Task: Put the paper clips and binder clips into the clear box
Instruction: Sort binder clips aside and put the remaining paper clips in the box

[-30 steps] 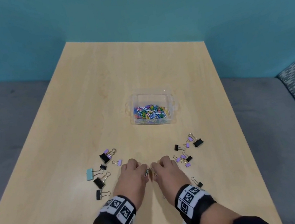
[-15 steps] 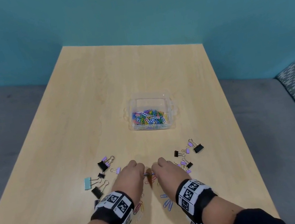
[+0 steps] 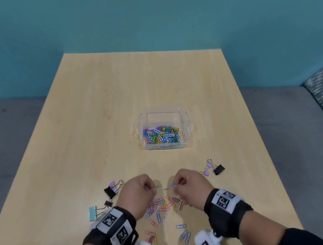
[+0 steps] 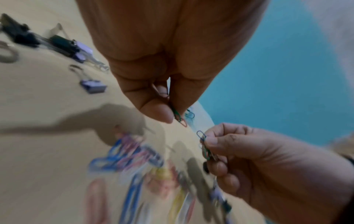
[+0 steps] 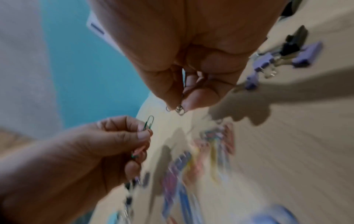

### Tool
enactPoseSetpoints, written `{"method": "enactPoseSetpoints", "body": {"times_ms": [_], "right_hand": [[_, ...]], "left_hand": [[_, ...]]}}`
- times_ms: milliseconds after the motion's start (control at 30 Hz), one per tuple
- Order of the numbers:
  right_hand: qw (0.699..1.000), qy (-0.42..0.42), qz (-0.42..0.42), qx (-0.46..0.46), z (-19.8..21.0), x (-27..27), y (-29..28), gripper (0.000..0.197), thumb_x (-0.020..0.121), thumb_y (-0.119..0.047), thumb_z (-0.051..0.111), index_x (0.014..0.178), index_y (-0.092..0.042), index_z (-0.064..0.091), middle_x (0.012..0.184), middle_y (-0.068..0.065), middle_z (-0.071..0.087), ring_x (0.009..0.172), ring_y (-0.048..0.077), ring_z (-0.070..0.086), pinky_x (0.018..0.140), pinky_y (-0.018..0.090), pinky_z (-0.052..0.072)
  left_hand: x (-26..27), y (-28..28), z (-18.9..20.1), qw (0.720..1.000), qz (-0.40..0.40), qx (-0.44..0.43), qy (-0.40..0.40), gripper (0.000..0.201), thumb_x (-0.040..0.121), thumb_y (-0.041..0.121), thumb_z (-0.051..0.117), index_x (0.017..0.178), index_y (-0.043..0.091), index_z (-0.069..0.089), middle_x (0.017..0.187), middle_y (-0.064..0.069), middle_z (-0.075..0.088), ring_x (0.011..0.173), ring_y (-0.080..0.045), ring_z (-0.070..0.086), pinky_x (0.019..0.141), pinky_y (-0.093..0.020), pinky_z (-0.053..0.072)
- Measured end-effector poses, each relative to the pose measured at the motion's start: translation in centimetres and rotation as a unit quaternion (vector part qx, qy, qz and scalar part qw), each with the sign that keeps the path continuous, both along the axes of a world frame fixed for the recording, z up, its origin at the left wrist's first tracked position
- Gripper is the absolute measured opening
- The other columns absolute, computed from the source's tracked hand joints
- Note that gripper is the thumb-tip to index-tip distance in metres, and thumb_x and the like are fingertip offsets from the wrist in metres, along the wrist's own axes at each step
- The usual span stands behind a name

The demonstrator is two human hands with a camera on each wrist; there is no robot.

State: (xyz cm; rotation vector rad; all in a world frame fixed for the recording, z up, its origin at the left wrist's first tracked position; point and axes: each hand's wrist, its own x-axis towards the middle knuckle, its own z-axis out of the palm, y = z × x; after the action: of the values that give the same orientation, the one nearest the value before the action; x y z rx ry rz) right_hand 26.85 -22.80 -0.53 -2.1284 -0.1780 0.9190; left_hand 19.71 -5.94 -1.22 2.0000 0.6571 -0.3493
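The clear box (image 3: 161, 114) sits mid-table with many coloured paper clips inside. Both hands hover side by side above the near part of the table. My left hand (image 3: 144, 187) (image 4: 172, 112) pinches a few paper clips, green and red ones showing (image 4: 179, 117). My right hand (image 3: 179, 184) (image 5: 179, 106) pinches its own small bunch of paper clips (image 4: 204, 145). A loose pile of paper clips (image 3: 164, 204) lies on the table under the hands. Binder clips lie left (image 3: 111, 190) and right (image 3: 216, 168) of the hands.
A light blue binder clip (image 3: 93, 213) lies by my left wrist. More paper clips (image 3: 184, 235) are scattered toward the near table edge. Grey seating flanks the table on both sides, and a teal wall stands behind.
Both hands have risen off the table, each pinching paper clips, and have drawn slightly apart. The pile of clips beneath them has come into view.
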Motion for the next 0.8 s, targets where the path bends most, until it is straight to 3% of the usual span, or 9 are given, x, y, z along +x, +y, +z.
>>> {"method": "enactPoseSetpoints", "body": {"times_ms": [100,167,300,400,467,533,633,733,800], "right_hand": [[0.997,-0.006,-0.071,0.040,2.2,3.9,1.0,0.013,0.084,-0.002,0.055,0.076,-0.012,0.058,0.060,0.003,0.059,0.047,0.016,0.049,0.037,0.018,0.038],[0.994,-0.051,-0.085,0.037,3.1,7.1,2.1,0.012,0.085,-0.003,0.056,0.077,-0.011,0.058,0.062,0.003,0.059,0.050,0.018,0.051,0.038,0.020,0.042],[0.988,-0.142,-0.053,0.001,3.6,11.6,4.1,0.010,0.079,-0.013,0.061,0.072,-0.019,0.057,0.065,0.001,0.061,0.065,0.028,0.063,0.062,0.044,0.058],[0.990,-0.139,-0.035,0.004,3.6,12.8,4.8,0.012,0.080,-0.023,0.061,0.091,-0.024,0.062,0.087,0.002,0.065,0.080,0.027,0.065,0.074,0.044,0.057],[0.987,-0.157,-0.006,-0.025,4.0,12.2,4.3,0.029,0.086,-0.027,0.060,0.115,-0.021,0.060,0.106,0.001,0.060,0.096,0.023,0.062,0.086,0.036,0.051],[0.977,-0.197,0.054,-0.065,4.0,10.4,3.1,0.035,0.091,-0.026,0.057,0.125,-0.017,0.057,0.119,0.003,0.058,0.107,0.022,0.057,0.091,0.027,0.043],[0.954,-0.225,0.177,-0.091,2.6,5.5,0.9,0.033,0.091,-0.021,0.050,0.123,-0.018,0.056,0.121,0.006,0.054,0.108,0.026,0.056,0.092,0.033,0.044],[0.896,-0.258,0.335,-0.136,-0.1,0.3,-0.7,0.029,0.090,-0.019,0.043,0.119,-0.016,0.049,0.117,0.005,0.049,0.106,0.029,0.048,0.085,0.042,0.045],[0.859,-0.296,0.386,-0.160,-1.2,-2.6,-1.4,0.036,0.089,-0.026,0.042,0.123,-0.013,0.046,0.123,0.006,0.050,0.110,0.030,0.047,0.086,0.044,0.047]], "left_hand": [[3.6,1.6,1.6,0.998,0.047,-0.039,-0.022,0.015,0.082,0.005,0.064,0.069,0.012,0.060,0.058,-0.007,0.064,0.043,-0.017,0.060,0.045,-0.030,0.048],[6.8,2.3,2.8,0.996,0.058,-0.025,-0.061,0.014,0.081,0.003,0.064,0.070,0.012,0.060,0.058,-0.008,0.064,0.043,-0.018,0.059,0.049,-0.039,0.053],[11.8,2.5,4.6,0.993,0.057,0.020,-0.105,0.010,0.078,0.006,0.063,0.072,0.013,0.062,0.065,-0.008,0.066,0.055,-0.025,0.064,0.062,-0.042,0.059],[13.1,2.6,4.8,0.991,0.014,0.080,-0.110,0.015,0.082,0.016,0.063,0.096,0.019,0.066,0.092,-0.005,0.067,0.079,-0.025,0.066,0.079,-0.037,0.054],[12.2,2.9,4.6,0.985,-0.010,0.138,-0.103,0.028,0.085,0.020,0.061,0.113,0.020,0.064,0.108,-0.003,0.062,0.092,-0.024,0.062,0.085,-0.029,0.046],[9.7,3.0,4.2,0.978,-0.033,0.168,-0.117,0.031,0.087,0.019,0.059,0.117,0.019,0.063,0.112,-0.005,0.059,0.097,-0.023,0.059,0.084,-0.026,0.040],[4.1,2.3,1.9,0.961,-0.126,0.203,-0.136,0.029,0.087,0.017,0.058,0.116,0.018,0.063,0.112,-0.005,0.058,0.098,-0.024,0.059,0.086,-0.030,0.044],[-1.5,0.4,-0.7,0.925,-0.264,0.254,-0.103,0.030,0.089,0.023,0.050,0.119,0.020,0.058,0.122,0.000,0.055,0.105,-0.023,0.053,0.091,-0.035,0.046],[-4.1,-0.8,-1.8,0.894,-0.326,0.293,-0.091,0.037,0.087,0.030,0.043,0.118,0.018,0.059,0.125,-0.001,0.058,0.108,-0.024,0.055,0.090,-0.033,0.050]]}}
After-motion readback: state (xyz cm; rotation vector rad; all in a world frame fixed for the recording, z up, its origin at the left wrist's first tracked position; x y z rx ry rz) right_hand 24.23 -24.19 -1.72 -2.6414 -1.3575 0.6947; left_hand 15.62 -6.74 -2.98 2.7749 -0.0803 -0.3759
